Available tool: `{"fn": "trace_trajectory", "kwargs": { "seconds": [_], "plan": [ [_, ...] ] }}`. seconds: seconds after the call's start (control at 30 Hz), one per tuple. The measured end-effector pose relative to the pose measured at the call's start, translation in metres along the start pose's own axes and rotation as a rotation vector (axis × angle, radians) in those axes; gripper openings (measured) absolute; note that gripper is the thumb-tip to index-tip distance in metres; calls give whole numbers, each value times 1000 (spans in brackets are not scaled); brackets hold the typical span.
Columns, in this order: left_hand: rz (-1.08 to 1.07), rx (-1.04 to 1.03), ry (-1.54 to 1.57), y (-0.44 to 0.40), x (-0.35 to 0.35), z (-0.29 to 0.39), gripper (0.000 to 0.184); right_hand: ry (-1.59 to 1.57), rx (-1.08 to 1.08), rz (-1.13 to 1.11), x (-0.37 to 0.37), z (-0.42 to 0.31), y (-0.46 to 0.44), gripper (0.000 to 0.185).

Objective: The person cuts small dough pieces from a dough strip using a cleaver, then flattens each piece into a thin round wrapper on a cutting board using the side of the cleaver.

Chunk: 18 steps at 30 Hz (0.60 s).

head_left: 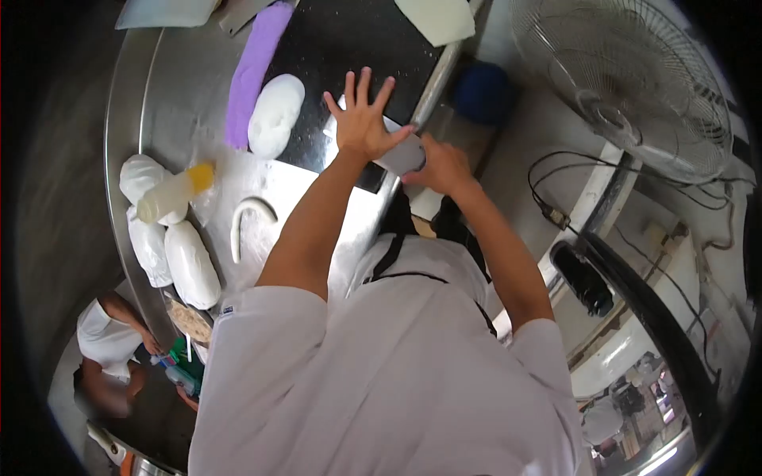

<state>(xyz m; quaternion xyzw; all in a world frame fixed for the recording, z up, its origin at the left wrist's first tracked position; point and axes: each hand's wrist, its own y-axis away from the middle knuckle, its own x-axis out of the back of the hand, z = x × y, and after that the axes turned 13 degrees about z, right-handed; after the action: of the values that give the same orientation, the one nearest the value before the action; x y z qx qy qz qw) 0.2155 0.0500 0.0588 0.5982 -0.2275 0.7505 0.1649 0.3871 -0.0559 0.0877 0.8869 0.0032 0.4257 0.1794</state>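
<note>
My left hand (365, 127) has its fingers spread over the dark board (325, 47). Beneath it lies a pale, flat piece, mostly hidden by the hand. My right hand (444, 165) is closed on the edge of a smooth grey-lavender piece (405, 155) at the board's near edge; its exact kind is not clear. My left thumb reaches over this piece. A white oval dough lump (276, 117) sits to the left of my hands, beside a long purple dough slab (255, 79).
Several white plastic-wrapped bundles (192, 266) and a yellow-capped bottle (176, 193) lie on the steel table (178, 87), near a curved white strip (238, 226). At right stand a fan (627, 79) and cables (579, 159). Another person (111, 341) is at lower left.
</note>
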Motion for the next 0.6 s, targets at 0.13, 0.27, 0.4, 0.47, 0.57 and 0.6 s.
{"fn": "trace_trajectory", "kwargs": {
  "seconds": [0.13, 0.27, 0.4, 0.47, 0.57, 0.6],
  "plan": [
    [-19, -73, -44, -42, 0, -8, 106, 10, 4, 47, -3, 3, -19, 78],
    [141, -108, 46, -79, -17, -28, 111, 68, 71, 100, 14, -2, -57, 79],
    [37, -246, 21, -35, -10, -28, 118, -67, 48, -8, -10, 0, -12, 91],
    [-116, -266, 7, -28, 0, -12, 119, -86, 12, 49, -35, 13, 9, 87],
    [-66, -315, 68, -50, -5, -15, 118, -64, -61, 9, -13, 6, -9, 83],
    [-13, -287, 68, -61, -9, -16, 117, -60, -63, 17, -6, 4, -18, 83]
  ]
}}
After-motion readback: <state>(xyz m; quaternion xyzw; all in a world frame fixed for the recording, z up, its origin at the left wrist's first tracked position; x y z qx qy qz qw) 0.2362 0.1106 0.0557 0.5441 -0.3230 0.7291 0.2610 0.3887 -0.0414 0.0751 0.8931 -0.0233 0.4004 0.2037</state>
